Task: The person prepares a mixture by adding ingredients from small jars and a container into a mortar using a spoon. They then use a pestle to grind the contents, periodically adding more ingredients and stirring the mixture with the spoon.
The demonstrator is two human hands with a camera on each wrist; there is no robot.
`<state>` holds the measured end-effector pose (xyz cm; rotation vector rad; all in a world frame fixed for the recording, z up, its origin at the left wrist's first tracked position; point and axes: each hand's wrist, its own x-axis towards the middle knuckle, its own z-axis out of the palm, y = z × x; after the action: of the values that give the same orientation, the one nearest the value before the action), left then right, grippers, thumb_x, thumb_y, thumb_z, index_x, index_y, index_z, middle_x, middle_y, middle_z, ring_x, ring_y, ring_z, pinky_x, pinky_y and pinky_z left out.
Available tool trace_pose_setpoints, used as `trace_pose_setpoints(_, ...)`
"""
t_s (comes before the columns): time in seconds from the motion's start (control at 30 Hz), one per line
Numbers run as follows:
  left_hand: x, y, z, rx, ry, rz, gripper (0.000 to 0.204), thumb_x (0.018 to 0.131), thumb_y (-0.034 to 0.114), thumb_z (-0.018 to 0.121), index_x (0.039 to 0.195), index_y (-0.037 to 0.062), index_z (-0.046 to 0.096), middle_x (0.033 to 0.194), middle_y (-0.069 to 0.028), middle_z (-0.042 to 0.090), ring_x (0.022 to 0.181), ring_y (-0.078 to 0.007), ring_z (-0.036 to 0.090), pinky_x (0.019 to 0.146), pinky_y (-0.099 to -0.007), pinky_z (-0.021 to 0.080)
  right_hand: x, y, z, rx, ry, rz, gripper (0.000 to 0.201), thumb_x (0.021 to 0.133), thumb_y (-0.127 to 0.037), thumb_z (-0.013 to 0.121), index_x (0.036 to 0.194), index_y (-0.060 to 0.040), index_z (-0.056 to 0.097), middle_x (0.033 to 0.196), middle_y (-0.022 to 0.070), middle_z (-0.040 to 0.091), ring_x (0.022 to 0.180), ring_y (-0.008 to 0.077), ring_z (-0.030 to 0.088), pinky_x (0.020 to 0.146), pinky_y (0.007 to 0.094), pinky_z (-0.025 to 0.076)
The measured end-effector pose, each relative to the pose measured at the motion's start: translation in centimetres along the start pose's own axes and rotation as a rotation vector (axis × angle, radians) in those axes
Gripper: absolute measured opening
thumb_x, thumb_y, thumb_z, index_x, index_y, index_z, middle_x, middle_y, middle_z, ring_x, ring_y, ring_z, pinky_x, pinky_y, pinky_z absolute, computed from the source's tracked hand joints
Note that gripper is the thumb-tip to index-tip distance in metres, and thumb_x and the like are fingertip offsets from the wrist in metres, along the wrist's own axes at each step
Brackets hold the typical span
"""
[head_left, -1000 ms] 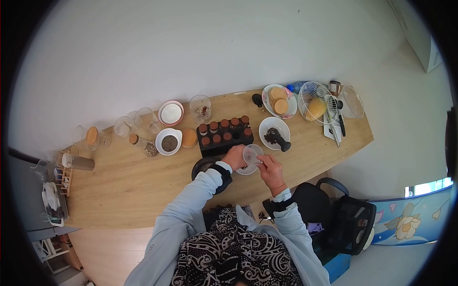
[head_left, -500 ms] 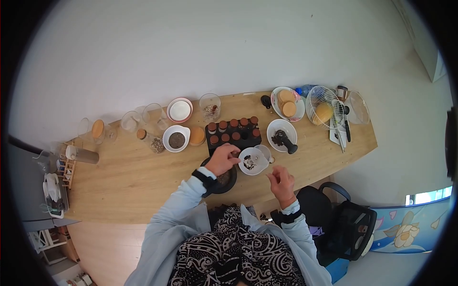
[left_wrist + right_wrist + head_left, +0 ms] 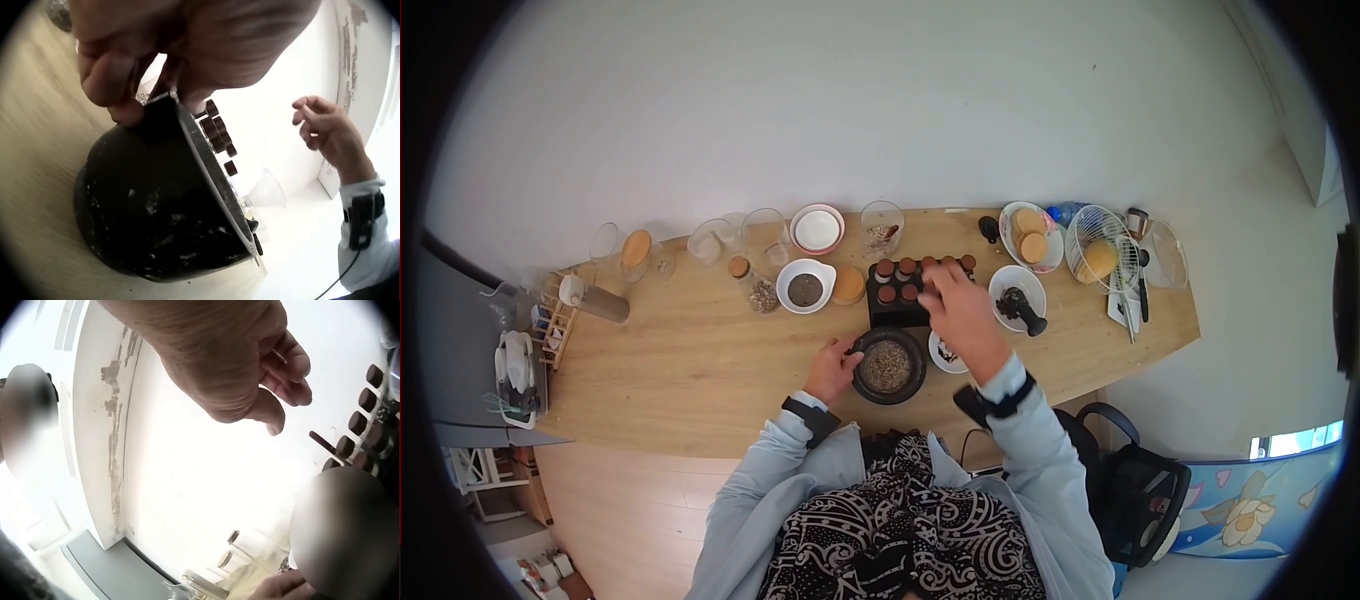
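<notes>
At the front of the table stands a black mortar [image 3: 917, 374] holding coarse greyish ground matter. My left hand [image 3: 832, 372] pinches its rim, fingers on one side and thumb on the other; the left wrist view shows this close over the black wall [image 3: 150, 200]. Raised over the black rack [image 3: 888, 317] of brown-capped vials, my right hand [image 3: 962, 318] has loosely bent fingers and nothing in them. It hides part of the rack and of a white bowl [image 3: 950, 368] with dark bits in it. A clear funnel-like cup [image 3: 267, 189] shows behind the mortar.
Right of the rack is a white bowl [image 3: 1037, 288] with a black pestle [image 3: 1030, 318]. A wire basket [image 3: 1090, 225] and a knife [image 3: 1143, 290] lie farther right. Leftward stand a white handled bowl [image 3: 825, 295] of dark grains, a corked jar [image 3: 760, 293] and several glasses.
The clear cup, earlier in my hands, was set down beyond the white bowl. My left hand has moved left to the mortar's rim; my right hand has risen forward over the rack.
</notes>
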<state>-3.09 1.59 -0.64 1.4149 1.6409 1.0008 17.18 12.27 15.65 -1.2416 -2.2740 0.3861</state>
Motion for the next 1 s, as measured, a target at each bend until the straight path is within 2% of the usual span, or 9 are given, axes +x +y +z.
trace_pose_setpoints(0.17,0.0,-0.9,0.3,0.048,0.009,0.069,0.036,0.084,0.013,0.064,0.12,0.0093,0.062,0.085,-0.0179,0.058,0.07,-0.0296,0.06,0.067,-0.0375,0.049,8.4,1.9,5.0,-0.106,-0.047,0.083,0.027,0.084,-0.019,0.063,0.108,-0.0089,0.058,0.096,0.0189,0.063,0.087,0.0409,0.06,0.074,0.0492,0.048)
trace_pose_setpoints(0.23,0.0,-0.7,0.2,0.106,-0.016,0.076,0.037,0.084,0.014,0.064,0.121,0.0103,0.062,0.084,-0.0198,0.057,0.07,-0.0322,0.06,0.067,-0.0387,0.049,10.4,2.6,7.1,-0.107,-0.065,0.088,0.027,0.084,-0.018,0.063,0.106,-0.0038,0.056,0.088,0.0226,0.063,0.085,0.0436,0.06,0.074,0.0516,0.047)
trace_pose_setpoints(0.27,0.1,-0.4,0.1,0.08,-0.046,0.026,0.035,0.084,0.018,0.064,0.118,0.0101,0.062,0.088,-0.0233,0.06,0.079,-0.0397,0.061,0.073,-0.0447,0.049,10.8,3.0,8.1,-0.084,-0.033,0.085,0.025,0.084,-0.02,0.063,0.101,-0.0022,0.06,0.085,0.0243,0.064,0.086,0.0437,0.06,0.074,0.0514,0.047)
trace_pose_setpoints(0.5,0.0,-0.2,-0.2,0.069,-0.051,0.034,0.034,0.083,0.018,0.064,0.117,0.0098,0.062,0.087,-0.0234,0.059,0.081,-0.0401,0.06,0.074,-0.0451,0.049,12.3,5.7,12.1,-0.186,-0.104,0.11,0.015,0.079,-0.012,0.06,0.085,0.0011,0.064,0.088,0.0239,0.063,0.087,0.0428,0.06,0.076,0.0507,0.048)
trace_pose_setpoints(0.6,0.2,-1.0,0.0,0.09,-0.036,0.091,0.038,0.084,0.017,0.065,0.121,0.0092,0.062,0.085,-0.0202,0.059,0.073,-0.032,0.061,0.069,-0.0385,0.049,12.1,5.6,11.5,-0.196,-0.028,-0.006,0.013,0.076,-0.007,0.058,0.085,0.002,0.063,0.091,0.0228,0.061,0.086,0.0423,0.06,0.076,0.0497,0.049)
trace_pose_setpoints(0.7,0.1,-0.9,0.0,0.02,-0.037,0.075,0.038,0.084,0.017,0.064,0.122,0.0094,0.062,0.084,-0.0198,0.058,0.072,-0.0313,0.061,0.069,-0.038,0.049,11.1,3.1,7.6,-0.218,0.006,-0.036,0.011,0.076,-0.004,0.056,0.082,0.0028,0.062,0.092,0.0219,0.058,0.085,0.0415,0.06,0.074,0.0484,0.05)
trace_pose_setpoints(0.8,0.1,-0.8,-0.2,0.023,-0.047,0.072,0.039,0.084,0.016,0.064,0.122,0.0098,0.061,0.084,-0.0192,0.058,0.071,-0.0306,0.06,0.069,-0.0375,0.049,8.9,1.5,3.4,-0.195,0.165,-0.1,0.009,0.08,-0.004,0.059,0.086,-0.0004,0.063,0.083,0.0176,0.061,0.073,0.0394,0.06,0.065,0.0464,0.049)
trace_pose_setpoints(0.87,0.0,-0.3,-0.4,0.009,-0.053,0.055,0.037,0.084,0.016,0.065,0.121,0.0102,0.062,0.084,-0.0207,0.057,0.072,-0.0332,0.06,0.07,-0.0391,0.049,6.8,-0.2,0.0,0.03,0.336,-0.152,0.007,0.079,-0.002,0.063,0.086,-0.0002,0.064,0.077,0.015,0.061,0.067,0.0352,0.059,0.06,0.0413,0.048)
trace_pose_setpoints(1.0,0.2,-0.5,-0.4,-0.02,-0.062,0.056,0.036,0.084,0.016,0.065,0.12,0.0105,0.063,0.084,-0.0217,0.057,0.071,-0.035,0.059,0.07,-0.0401,0.049,0.7,-1.5,-3.7,0.176,0.227,-0.036,0.009,0.076,0.001,0.067,0.084,-0.0009,0.066,0.071,0.0135,0.059,0.064,0.0312,0.059,0.056,0.0362,0.046)
